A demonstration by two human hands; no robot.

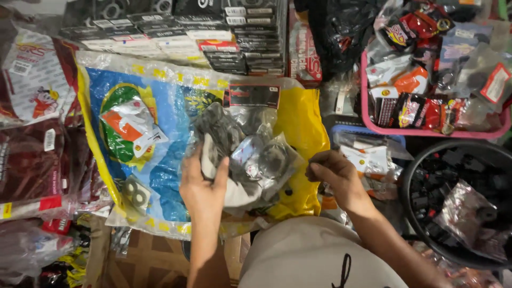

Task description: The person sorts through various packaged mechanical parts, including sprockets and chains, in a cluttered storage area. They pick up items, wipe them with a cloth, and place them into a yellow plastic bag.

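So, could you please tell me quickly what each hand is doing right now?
Left hand: closed on a bundle of clear plastic packets.
Right hand: fingers curled, contents cannot be told.

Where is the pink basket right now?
In the head view, the pink basket sits at upper right, full of packaged parts, just above the black tub and beyond the right hand.

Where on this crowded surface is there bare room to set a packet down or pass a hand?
Bare room is scarce. The large blue and yellow sack shows flat blue between the orange and white packet and the left hand, and yellow beside the right hand. The pink basket, black tub and stacked boxes are crowded.
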